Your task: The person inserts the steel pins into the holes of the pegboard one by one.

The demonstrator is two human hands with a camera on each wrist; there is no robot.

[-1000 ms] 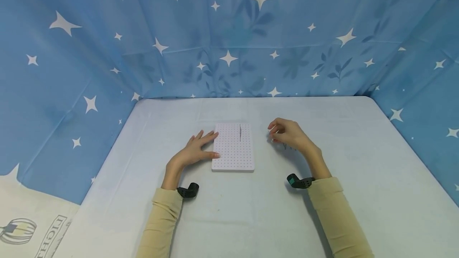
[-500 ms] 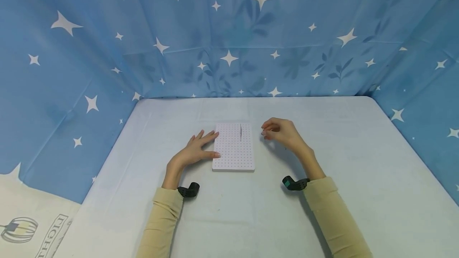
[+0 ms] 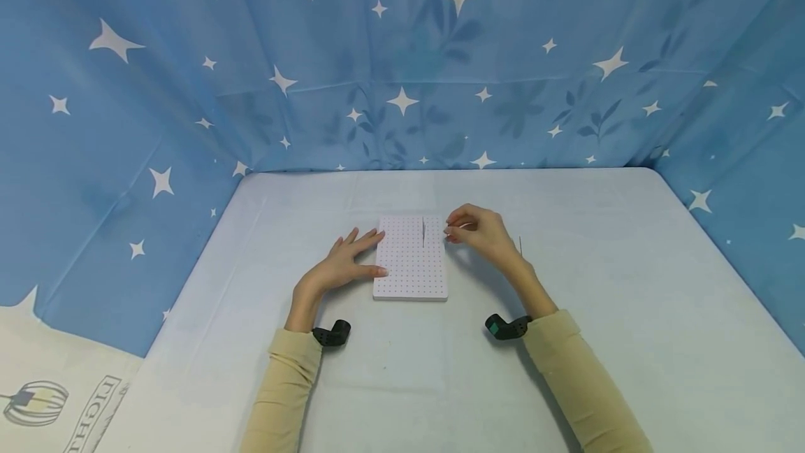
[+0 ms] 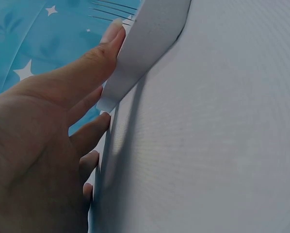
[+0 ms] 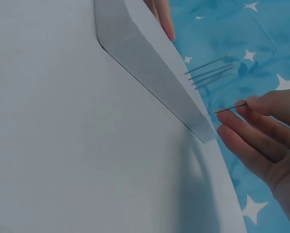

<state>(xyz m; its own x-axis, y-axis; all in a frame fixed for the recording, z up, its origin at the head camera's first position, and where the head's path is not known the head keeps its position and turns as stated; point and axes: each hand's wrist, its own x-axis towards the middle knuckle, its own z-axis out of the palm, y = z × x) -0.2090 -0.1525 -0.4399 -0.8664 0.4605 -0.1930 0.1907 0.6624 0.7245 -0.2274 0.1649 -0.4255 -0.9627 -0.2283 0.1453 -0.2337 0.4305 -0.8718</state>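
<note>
A white board (image 3: 409,271) with a grid of small holes lies on the table. Several thin metal pins (image 5: 211,72) stand up from its face near the far end. My left hand (image 3: 339,265) rests against the board's left side with spread fingers; its thumb (image 4: 97,57) touches the board's edge. At the far right edge of the board, my right hand (image 3: 481,233) pinches a thin metal pin (image 5: 226,109) between thumb and fingers. The pin's tip is at or very near the board's face; whether it is in a hole I cannot tell.
Thin dark upright lines (image 3: 520,245), perhaps more pins, show just right of my right wrist. A white cloth covers the table (image 3: 402,369). A blue curtain with white stars (image 3: 402,54) hangs behind the far edge.
My right hand has moved left, from the table right of the board to the board's right edge. The left hand and the board have stayed in place.
</note>
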